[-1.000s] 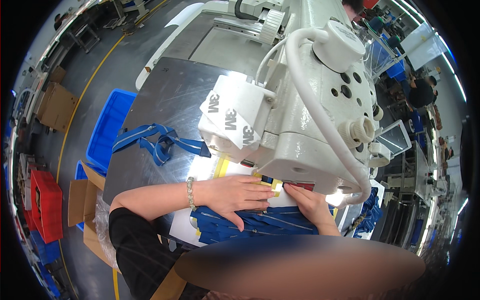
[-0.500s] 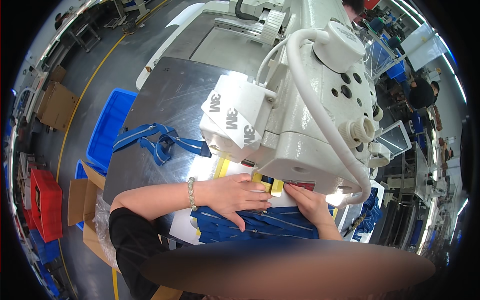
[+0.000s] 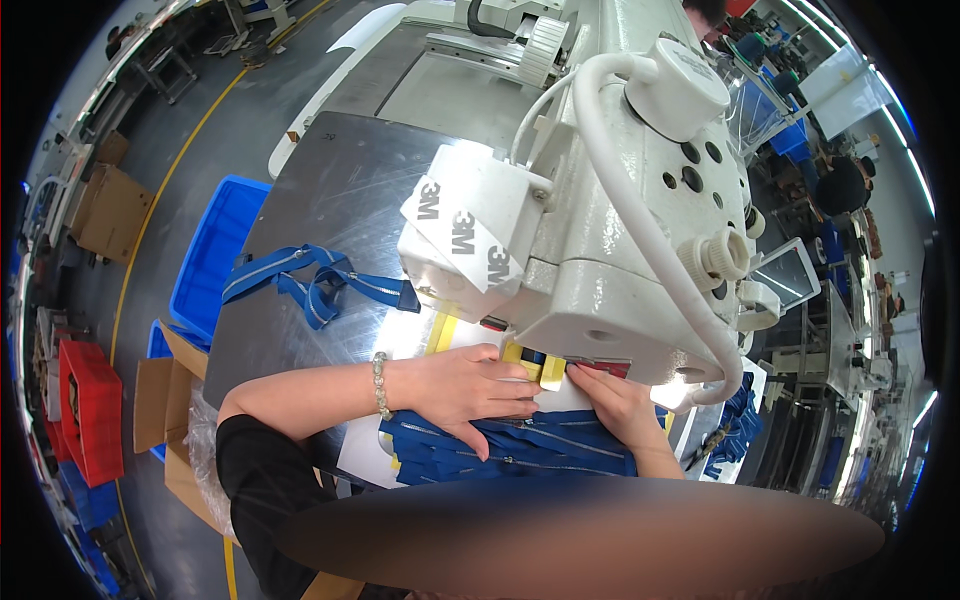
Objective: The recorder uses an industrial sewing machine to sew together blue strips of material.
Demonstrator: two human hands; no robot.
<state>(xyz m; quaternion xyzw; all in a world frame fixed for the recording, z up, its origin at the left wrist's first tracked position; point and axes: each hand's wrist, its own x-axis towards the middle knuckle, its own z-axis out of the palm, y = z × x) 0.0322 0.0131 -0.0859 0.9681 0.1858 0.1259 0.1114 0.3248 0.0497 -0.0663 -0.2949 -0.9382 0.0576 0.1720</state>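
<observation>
Beneath the head of a white sewing machine (image 3: 590, 290), my left hand (image 3: 468, 388) lies palm down with its fingers stretched and the thumb spread away, so it is open. Its fingertips reach a yellow-edged clamp frame (image 3: 552, 372) with a dark blue strip inside. On the frame's right side, my right hand (image 3: 618, 402) rests with straight fingers, their tips by the yellow edge and partly under the machine head. Several blue zipper tapes (image 3: 550, 445) with silvery teeth lie side by side below both hands. My left thumb is over them. Whether either hand pinches fabric is hidden.
On the metal table (image 3: 370, 180) lies a loop of blue zipper tape (image 3: 320, 285). Left of it are blue bins (image 3: 215, 260), an open cardboard box (image 3: 155, 405) and a red crate (image 3: 90, 410). More blue zippers (image 3: 738, 425) are piled at the right.
</observation>
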